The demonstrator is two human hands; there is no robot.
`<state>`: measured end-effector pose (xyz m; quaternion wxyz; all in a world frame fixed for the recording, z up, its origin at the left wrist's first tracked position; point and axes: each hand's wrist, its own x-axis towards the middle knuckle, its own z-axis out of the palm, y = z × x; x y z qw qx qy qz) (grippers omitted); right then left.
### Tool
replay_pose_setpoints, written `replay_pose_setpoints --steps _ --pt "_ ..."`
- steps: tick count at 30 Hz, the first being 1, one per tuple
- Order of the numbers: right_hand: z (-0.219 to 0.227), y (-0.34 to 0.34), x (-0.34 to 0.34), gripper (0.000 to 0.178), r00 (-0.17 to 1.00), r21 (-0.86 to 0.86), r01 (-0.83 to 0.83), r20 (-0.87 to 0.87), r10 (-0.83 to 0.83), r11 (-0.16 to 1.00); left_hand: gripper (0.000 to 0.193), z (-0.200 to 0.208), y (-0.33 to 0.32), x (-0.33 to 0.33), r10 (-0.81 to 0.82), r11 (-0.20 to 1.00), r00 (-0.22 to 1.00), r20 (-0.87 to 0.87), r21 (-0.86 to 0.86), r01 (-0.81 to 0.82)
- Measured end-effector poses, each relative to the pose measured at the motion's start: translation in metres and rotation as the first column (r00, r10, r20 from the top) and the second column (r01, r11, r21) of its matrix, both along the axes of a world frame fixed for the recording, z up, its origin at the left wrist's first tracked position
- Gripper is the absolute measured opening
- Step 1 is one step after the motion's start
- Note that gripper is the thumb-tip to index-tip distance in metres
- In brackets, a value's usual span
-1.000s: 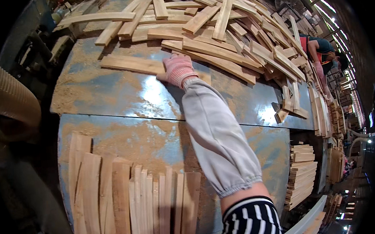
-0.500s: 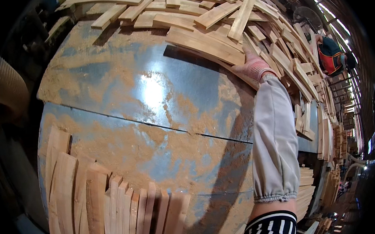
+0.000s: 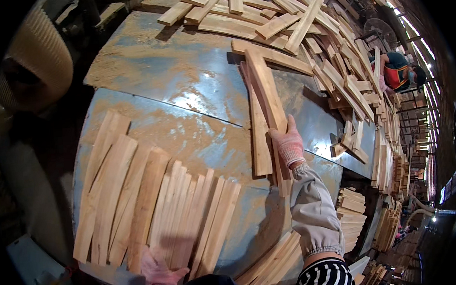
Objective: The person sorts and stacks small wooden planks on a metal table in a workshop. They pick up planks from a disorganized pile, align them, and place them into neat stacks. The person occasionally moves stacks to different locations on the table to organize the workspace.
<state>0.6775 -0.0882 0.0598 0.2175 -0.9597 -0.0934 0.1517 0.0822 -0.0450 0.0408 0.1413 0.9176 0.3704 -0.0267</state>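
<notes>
So on the metal table [image 3: 184, 88] there's a row of slats [image 3: 154, 213] fanned along the near edge, left hand [image 3: 157, 274] at their near ends. Right hand [image 3: 288, 145] lies on a few long slats [image 3: 264, 115] mid-table (right of the row). A loose pile [image 3: 283, 21] sits behind, stacks [image 3: 353, 213] off the right edge.

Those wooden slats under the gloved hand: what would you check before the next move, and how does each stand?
1. Right hand flat on the pulled slats: ok.
2. Both hands gloved: ok.
3. Slats lie together: not ok, they spread apart.
4. Bare metal table between them and the fanned row: ok.
5. Left hand steadying the row: cannot tell, mostly hidden.
6. Loose pile stable: cannot tell.
</notes>
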Motion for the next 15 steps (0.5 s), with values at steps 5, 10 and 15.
replay_pose_setpoints --steps 5,10,15 --pt "0.007 0.053 -0.062 0.104 0.965 -0.202 -0.127 0.203 0.168 0.971 0.127 -0.012 0.006 -0.014 -0.090 0.982 0.995 -0.042 -0.169 0.082" --pt "0.008 0.016 -0.047 0.105 0.992 -0.138 -0.072 0.091 0.085 0.988 0.123 0.004 0.008 -0.007 -0.095 0.991 0.983 0.157 -0.082 0.109" --pt "0.024 -0.036 -0.156 0.068 0.862 0.535 0.297 -0.507 0.019 0.791 0.119 0.009 0.008 -0.013 -0.050 0.984 0.998 0.028 -0.172 0.054"
